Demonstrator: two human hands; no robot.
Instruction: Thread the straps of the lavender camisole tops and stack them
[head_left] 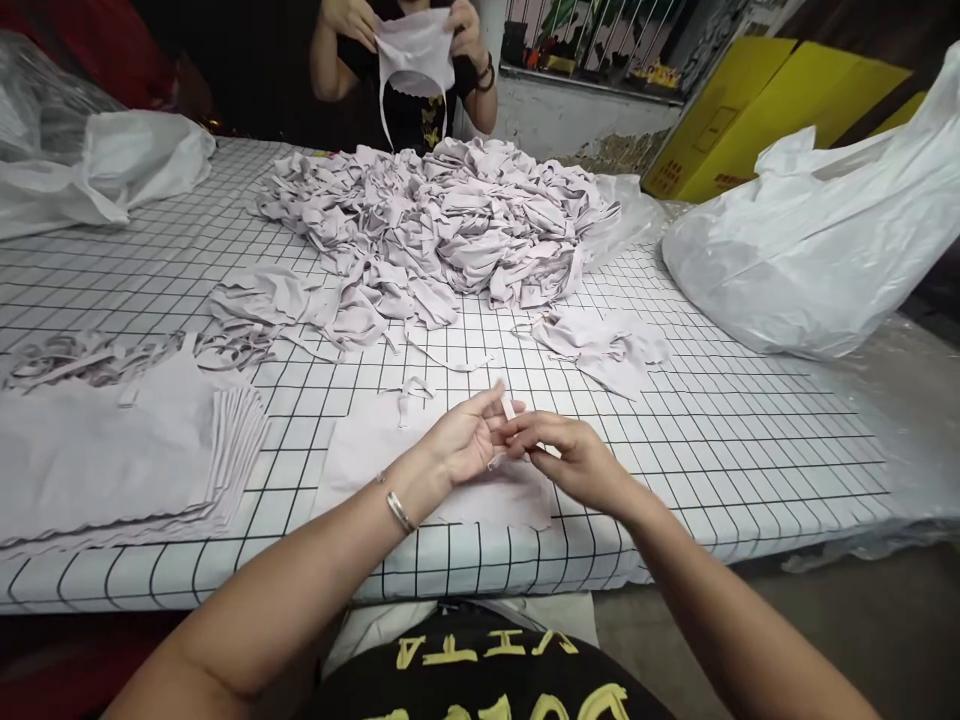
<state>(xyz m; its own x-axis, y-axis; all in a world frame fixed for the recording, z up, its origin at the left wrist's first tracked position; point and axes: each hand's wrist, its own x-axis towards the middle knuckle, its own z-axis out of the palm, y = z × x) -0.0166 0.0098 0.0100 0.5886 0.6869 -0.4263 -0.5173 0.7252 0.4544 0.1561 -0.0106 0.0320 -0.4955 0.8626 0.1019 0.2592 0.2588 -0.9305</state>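
A pale lilac camisole (360,455) lies flat before me at the near edge of the table, one thin strap curled at its upper left. My left hand (471,435) is palm up over it, with the other narrow strap (508,407) held between thumb and fingers. From the right, my right hand (562,450) meets the left fingertips, its fingers closed on the same strap; the exact grip is partly hidden. To the left is a neat stack of matching camisoles (105,440), their straps bunched at the top.
A large heap of crumpled lilac camisoles (465,220) covers the far middle of the grid-patterned table (720,430). One loose camisole (600,345) lies nearer. White plastic bags (810,250) stand right and left. Across the table, a person's hands (469,35) hold up another camisole (416,45).
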